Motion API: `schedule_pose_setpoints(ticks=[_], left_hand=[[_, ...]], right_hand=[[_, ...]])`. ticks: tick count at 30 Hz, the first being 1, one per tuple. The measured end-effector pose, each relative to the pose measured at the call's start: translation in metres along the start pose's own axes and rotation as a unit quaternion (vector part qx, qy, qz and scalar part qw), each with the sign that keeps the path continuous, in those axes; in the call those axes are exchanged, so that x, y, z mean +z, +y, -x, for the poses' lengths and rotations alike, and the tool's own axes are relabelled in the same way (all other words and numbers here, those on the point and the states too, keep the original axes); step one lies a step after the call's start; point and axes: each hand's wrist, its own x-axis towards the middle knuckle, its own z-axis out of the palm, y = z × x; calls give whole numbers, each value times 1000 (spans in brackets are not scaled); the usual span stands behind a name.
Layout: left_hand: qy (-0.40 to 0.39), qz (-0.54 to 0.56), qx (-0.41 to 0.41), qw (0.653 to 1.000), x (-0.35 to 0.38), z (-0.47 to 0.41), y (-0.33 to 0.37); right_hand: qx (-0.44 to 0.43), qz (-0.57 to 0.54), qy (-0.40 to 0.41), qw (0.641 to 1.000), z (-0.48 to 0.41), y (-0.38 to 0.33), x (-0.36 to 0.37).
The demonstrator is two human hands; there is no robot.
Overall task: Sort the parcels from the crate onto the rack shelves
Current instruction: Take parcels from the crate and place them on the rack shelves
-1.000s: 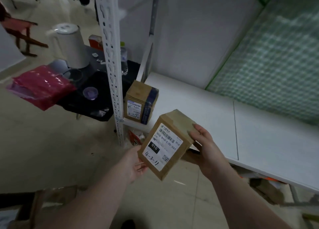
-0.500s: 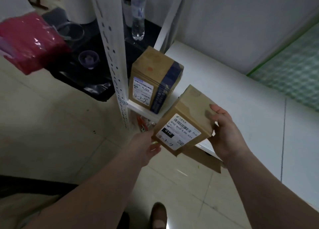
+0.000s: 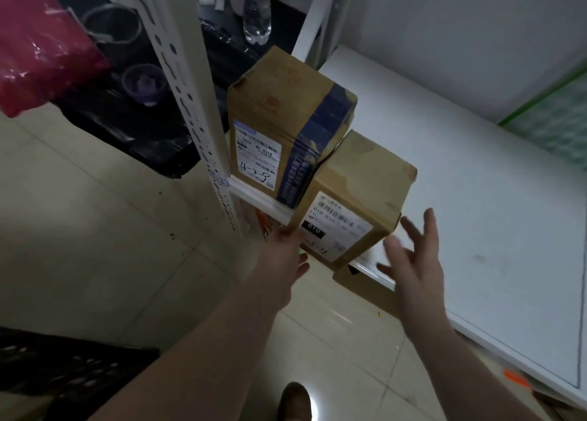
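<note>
A small brown parcel (image 3: 359, 192) with a white barcode label lies on the front edge of the white rack shelf (image 3: 476, 182), overhanging it slightly. It leans against a taller brown parcel (image 3: 276, 109) with dark blue tape, marked 4-3-8 by hand. My left hand (image 3: 282, 252) touches the small parcel's lower left corner from below. My right hand (image 3: 413, 255) hovers just off its right side with fingers spread, holding nothing. The black crate (image 3: 63, 373) shows at the bottom left, its inside hidden.
The white perforated rack post (image 3: 190, 87) stands just left of the parcels. Behind it a black table (image 3: 143, 125) carries a water bottle (image 3: 257, 10) and a pink bag (image 3: 41, 49). A cardboard piece (image 3: 365, 284) sits below the shelf edge. My shoe (image 3: 293, 401) is on the tiled floor.
The small parcel went from held in the air to resting on the shelf beside the taller parcel. My right hand let go and drew back, fingers spread.
</note>
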Motion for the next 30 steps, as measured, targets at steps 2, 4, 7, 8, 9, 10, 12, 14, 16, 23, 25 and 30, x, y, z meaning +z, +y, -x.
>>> schedule_pose_setpoints(ticks=[2, 4, 7, 8, 9, 10, 12, 14, 16, 23, 25, 30], left_hand=[[19, -42, 38, 998, 2, 2, -2], [27, -71, 77, 994, 2, 0, -4], [2, -87, 90, 992, 3, -2, -4], [-6, -100, 87, 991, 4, -3, -5], [-13, -116, 91, 989, 4, -4, -5], [-17, -133, 95, 986, 4, -5, -5], [-29, -151, 97, 983, 5, -6, -4], [-47, -174, 93, 979, 8, -6, -1], [-71, -179, 78, 978, 11, -6, 1], [-110, -199, 62, 972, 15, -12, 6], [-112, -201, 64, 971, 16, -13, 7], [-108, -179, 39, 977, 13, -11, 10]], right_hand=[[11, 99, -39, 994, 4, 11, 9], [4, 161, -75, 984, 2, 22, 20], [-9, 192, -69, 979, -7, 33, 33], [-3, 187, -56, 981, -10, 33, 36], [2, 180, -41, 983, -13, 34, 39], [7, 174, -29, 984, -17, 34, 41], [19, 169, -14, 985, -25, 35, 42], [36, 165, -3, 986, -32, 38, 42], [56, 153, 4, 987, -38, 40, 42], [84, 146, 15, 986, -51, 40, 42], [84, 146, 11, 986, -53, 38, 43], [84, 139, -6, 987, -55, 35, 43]])
